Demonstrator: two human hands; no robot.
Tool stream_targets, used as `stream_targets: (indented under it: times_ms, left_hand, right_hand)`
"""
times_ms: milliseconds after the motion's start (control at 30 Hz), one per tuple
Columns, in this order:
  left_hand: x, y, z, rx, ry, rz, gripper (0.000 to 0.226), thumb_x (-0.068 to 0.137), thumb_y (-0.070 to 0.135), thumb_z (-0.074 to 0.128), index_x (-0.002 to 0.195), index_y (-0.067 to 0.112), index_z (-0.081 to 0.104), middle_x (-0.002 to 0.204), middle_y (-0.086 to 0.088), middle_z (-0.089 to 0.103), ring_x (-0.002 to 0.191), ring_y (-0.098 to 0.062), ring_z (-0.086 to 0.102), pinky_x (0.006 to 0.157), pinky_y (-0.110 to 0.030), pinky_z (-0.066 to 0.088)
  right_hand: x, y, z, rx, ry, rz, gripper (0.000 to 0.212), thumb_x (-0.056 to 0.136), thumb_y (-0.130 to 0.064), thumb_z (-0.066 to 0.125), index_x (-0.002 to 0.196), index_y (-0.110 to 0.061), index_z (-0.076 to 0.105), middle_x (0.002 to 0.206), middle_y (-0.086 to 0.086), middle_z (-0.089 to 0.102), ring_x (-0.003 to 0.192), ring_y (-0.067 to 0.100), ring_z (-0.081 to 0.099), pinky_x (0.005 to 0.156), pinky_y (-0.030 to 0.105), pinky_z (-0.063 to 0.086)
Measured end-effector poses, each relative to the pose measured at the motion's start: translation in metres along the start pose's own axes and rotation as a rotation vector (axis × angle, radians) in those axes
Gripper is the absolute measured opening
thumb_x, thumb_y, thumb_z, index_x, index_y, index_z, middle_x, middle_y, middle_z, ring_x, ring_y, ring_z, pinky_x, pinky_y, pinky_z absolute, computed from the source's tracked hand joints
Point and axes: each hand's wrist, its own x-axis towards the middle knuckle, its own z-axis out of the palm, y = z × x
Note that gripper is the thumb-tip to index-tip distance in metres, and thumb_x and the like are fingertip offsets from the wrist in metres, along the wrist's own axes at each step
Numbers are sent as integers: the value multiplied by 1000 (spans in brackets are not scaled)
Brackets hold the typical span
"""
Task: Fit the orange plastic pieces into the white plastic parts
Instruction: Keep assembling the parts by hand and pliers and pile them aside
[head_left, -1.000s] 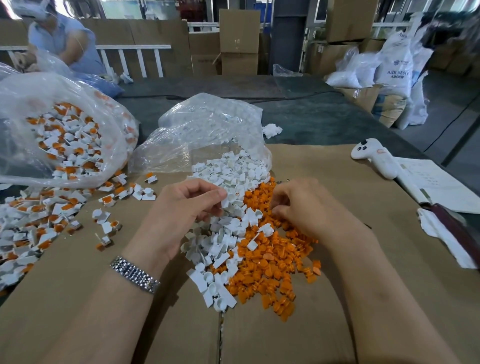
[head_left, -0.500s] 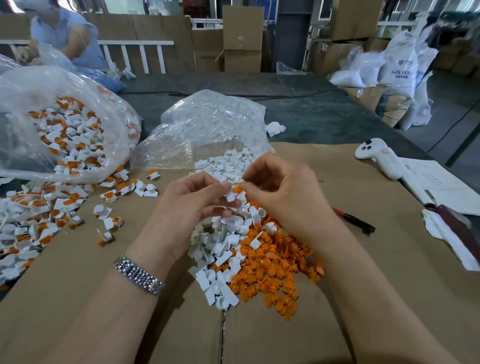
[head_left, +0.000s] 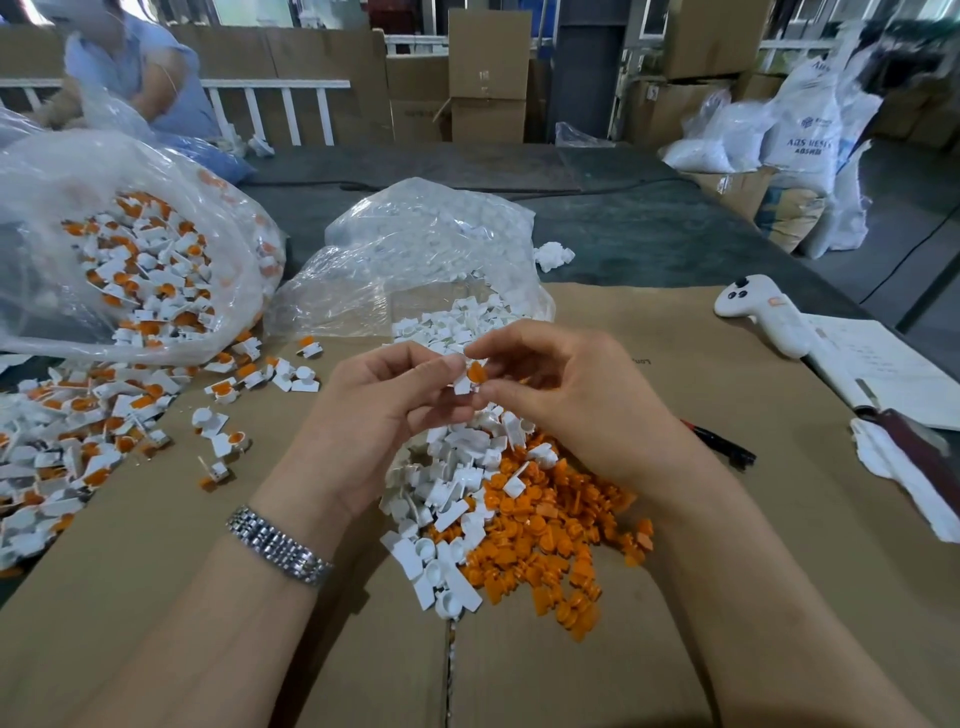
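Note:
My left hand (head_left: 384, 410) pinches a small white plastic part (head_left: 461, 385) above the piles. My right hand (head_left: 566, 400) pinches an orange piece (head_left: 476, 372) against that white part, thumb and forefinger around it. Below the hands lie a heap of loose white parts (head_left: 447, 478) and, to its right, a heap of orange pieces (head_left: 545, 535) on the cardboard (head_left: 675, 597). A clear bag (head_left: 415, 260) spilling more white parts sits behind the hands.
At the left a big clear bag (head_left: 119, 249) and a spread of white parts fitted with orange (head_left: 78, 431). A white controller (head_left: 763, 317), papers (head_left: 883, 369), a dark pen (head_left: 722, 447) and white cloth (head_left: 909, 467) at the right. Another person (head_left: 135, 67) sits far left.
My right hand lifted from the orange heap with a piece and met my left hand. Both hands rose above the piles, and the orange piece now touches the white part.

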Motion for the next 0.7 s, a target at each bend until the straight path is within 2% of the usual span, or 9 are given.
stream_targets:
  times_ms: [367,533,700]
  left_hand:
    - [-2,3,1,21,-28,35,14,74,17,81,77,5,74,75,-9,71,77,-29,76,74,-27,61]
    - [-3,6,0,12,-69,33,27,67,17,87,85,1,73,88,-19,76,83,-30,76,78,-28,61]
    - [-2,4,0,1,-36,-10,26,63,11,86,83,0,72,84,-20,75,81,-29,77,75,-27,61]
  right_hand:
    - [0,0,4,-141,83,-83,20,89,-20,76,109,-20,72,90,-10,70,86,4,66,82,22,55]
    - [0,-1,4,-169,116,-111,19,88,-19,77,106,-20,72,90,-10,69,86,4,66,81,21,54]
    - [0,-1,8,-222,120,-142,17,89,-15,76,106,-15,73,90,-9,67,85,6,64,79,17,52]
